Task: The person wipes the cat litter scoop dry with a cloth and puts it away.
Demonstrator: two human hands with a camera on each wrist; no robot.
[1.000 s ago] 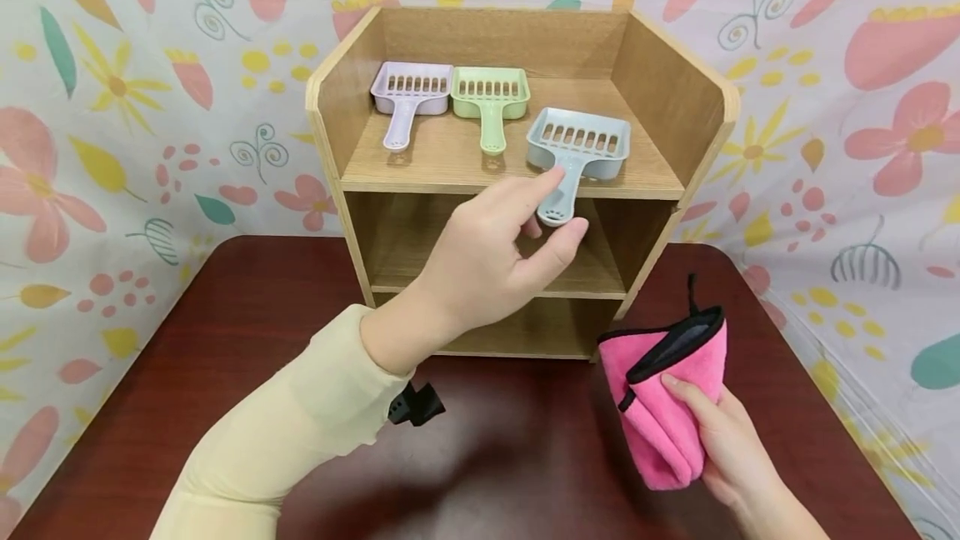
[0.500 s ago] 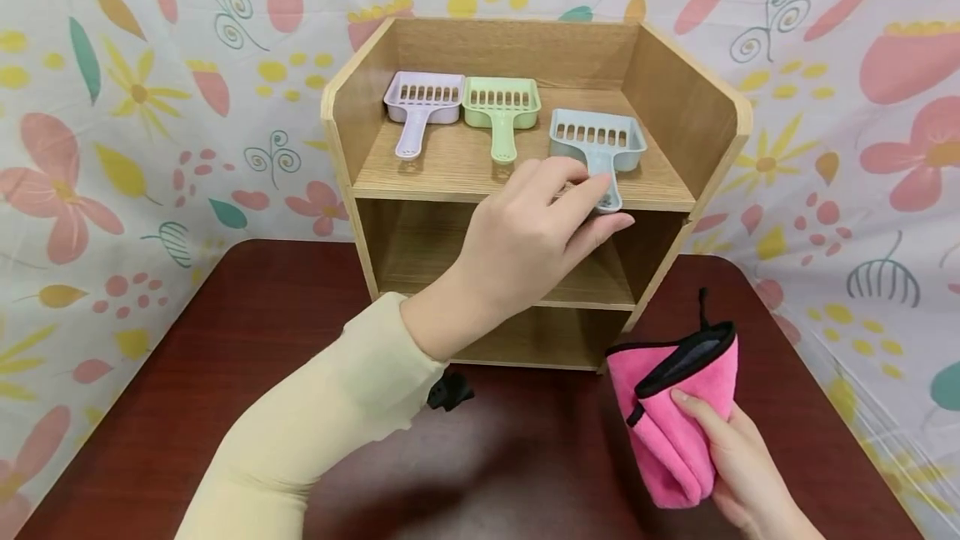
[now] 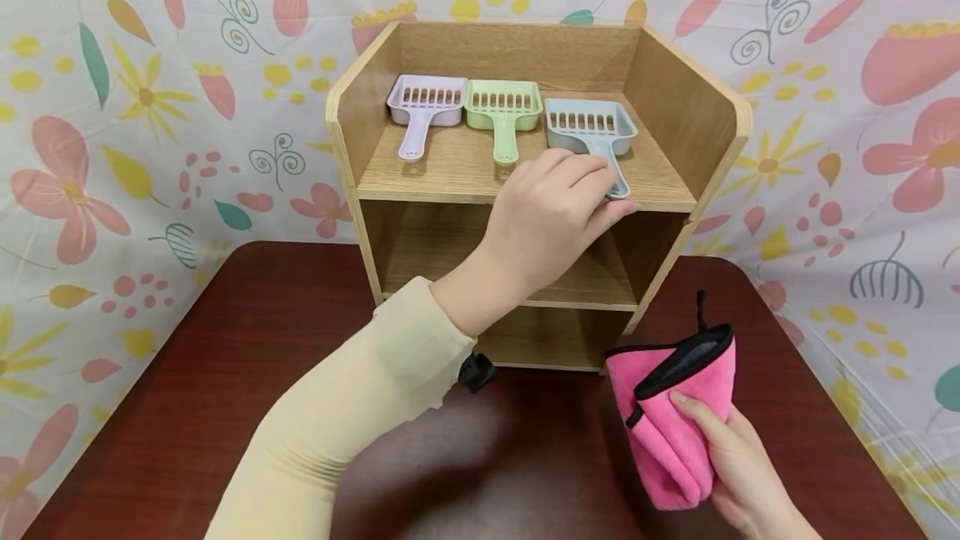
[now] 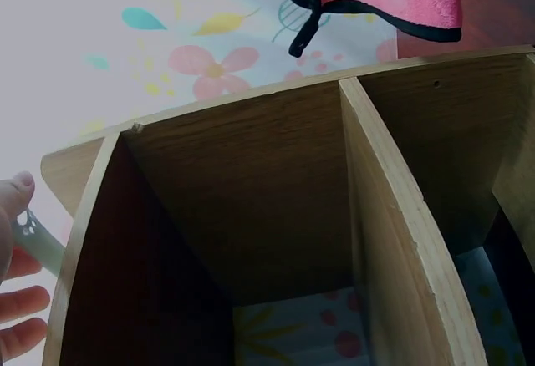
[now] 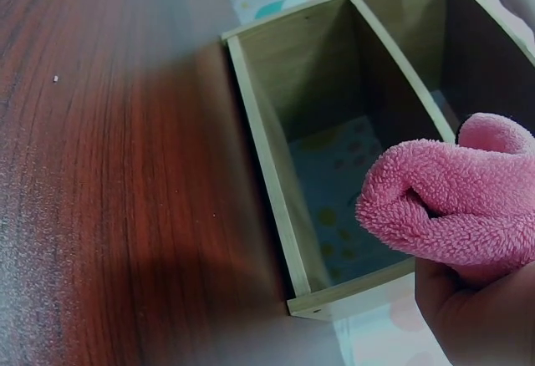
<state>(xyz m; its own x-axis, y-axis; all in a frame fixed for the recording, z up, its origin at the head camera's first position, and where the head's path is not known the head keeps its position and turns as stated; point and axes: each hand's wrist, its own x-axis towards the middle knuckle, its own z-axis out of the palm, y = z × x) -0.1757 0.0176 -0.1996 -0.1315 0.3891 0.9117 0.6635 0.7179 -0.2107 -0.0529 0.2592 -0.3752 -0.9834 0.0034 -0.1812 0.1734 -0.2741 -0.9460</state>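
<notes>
On the top shelf, three litter scoops stand in a row: a purple scoop, a green scoop and a light blue scoop at the right. My left hand grips the blue scoop's handle at the shelf's front edge; the fingers partly hide it. In the left wrist view the handle's end shows between thumb and fingers. Lower right, my right hand holds a folded pink plush cloth with black edging and a small black loop. The right wrist view shows the cloth's fuzzy fold close up.
A wooden shelf unit with side walls and lower compartments stands at the back of a dark red-brown table. Behind it hangs a floral-patterned curtain. A black device shows under the left wrist.
My left hand has closed on the blue scoop's handle. The scoop has moved back and left on the shelf, nearer the green one. The right hand holds the pink cloth as before.
</notes>
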